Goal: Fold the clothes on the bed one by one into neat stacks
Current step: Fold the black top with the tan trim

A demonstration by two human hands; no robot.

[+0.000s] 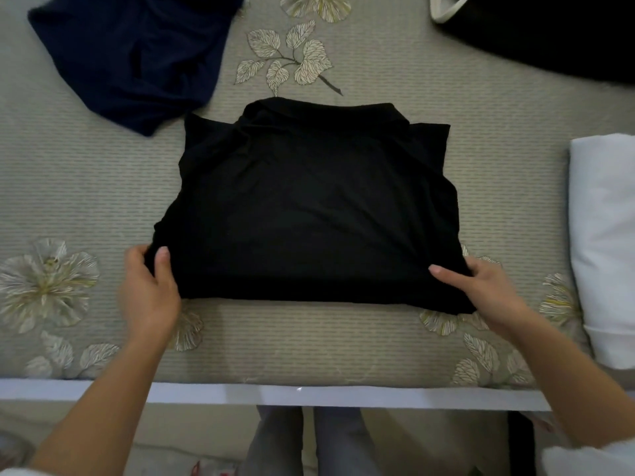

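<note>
Our bed [86, 187] carries the folded black shirt [309, 201] at its middle; soft, light, floppy, we judge it best held by corners: nearest the bed's edge, our left hand [147, 290] pinches one, our right hand [488, 293] grips the other

Three dark garments [309, 207] [137, 56] [549, 39], one white cloth [604, 235], two hands [147, 290] [488, 293].

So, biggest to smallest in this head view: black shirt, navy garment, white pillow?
1. black shirt
2. navy garment
3. white pillow
The last two run off the frame, so their order is unsure.
</note>
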